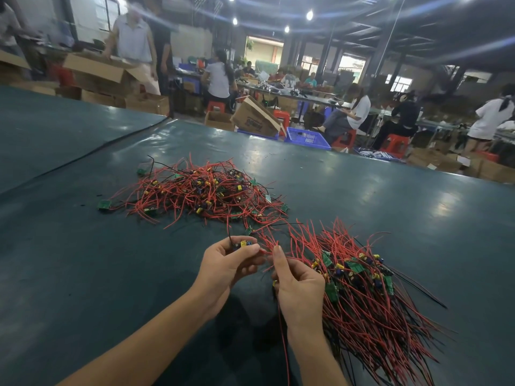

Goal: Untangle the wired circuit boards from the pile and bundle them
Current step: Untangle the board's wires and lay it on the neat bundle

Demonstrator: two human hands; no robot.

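Two heaps lie on the dark green table (83, 260), with two hands at work between them. The tangled pile (200, 190), beyond the hands, is red and black leads with small green boards and yellow and blue capacitors. The aligned bundle (370, 296) lies just beside the right hand (299, 291). The left hand (228, 266) pinches one circuit board (244, 243). The right hand's fingers curl round red wires (267, 250) stretched between the hands.

You have no legible text in view. The tilted cardboard box (255, 119) beyond the counter (362, 204) bears blue printing, too blurred to read. Any markings on the wired circuit boards (200, 190) are too small for you to make out.
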